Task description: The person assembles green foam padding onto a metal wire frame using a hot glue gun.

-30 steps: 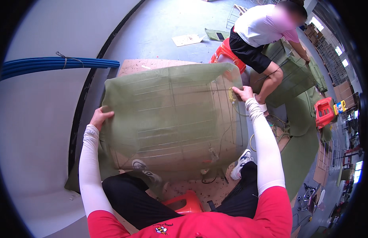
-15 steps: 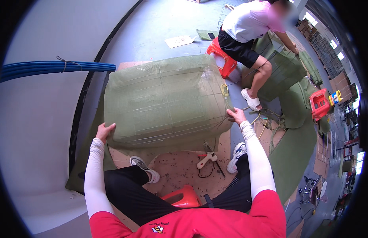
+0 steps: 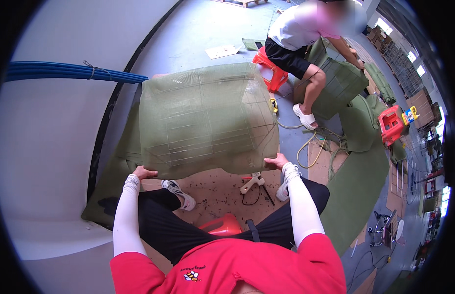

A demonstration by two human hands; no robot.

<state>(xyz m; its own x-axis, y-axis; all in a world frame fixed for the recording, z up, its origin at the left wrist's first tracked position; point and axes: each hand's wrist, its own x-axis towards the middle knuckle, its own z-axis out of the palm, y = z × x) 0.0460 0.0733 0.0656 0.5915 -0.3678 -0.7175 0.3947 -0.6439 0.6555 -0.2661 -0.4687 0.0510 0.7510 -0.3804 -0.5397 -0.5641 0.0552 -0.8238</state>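
Observation:
In front of me a wire frame (image 3: 188, 145) shows through the green mesh sheet (image 3: 198, 108) stretched over it. My left hand (image 3: 145, 172) pinches the sheet at its near left corner. At the near right corner my right hand (image 3: 276, 161) grips the same sheet, fingers closed on its edge. The near edge of the mesh sags between both hands. A cream glue gun (image 3: 251, 183) lies on the cardboard just below that edge, between my feet. Beside the sheet's right edge sits a small yellow and black object (image 3: 273, 105).
A co-worker (image 3: 298, 44) bends over another green-covered frame (image 3: 335, 81) at the upper right, seated on a red stool (image 3: 269, 73). Blue rods (image 3: 75, 71) jut in from the left. Green mesh (image 3: 357, 196) covers the floor at right. A red stool (image 3: 222, 225) is below me.
Both hands have moved down the sheet's sides to its near corners, the right hand also inward. The covered frame has tilted, and its near edge has lifted to bare more cardboard.

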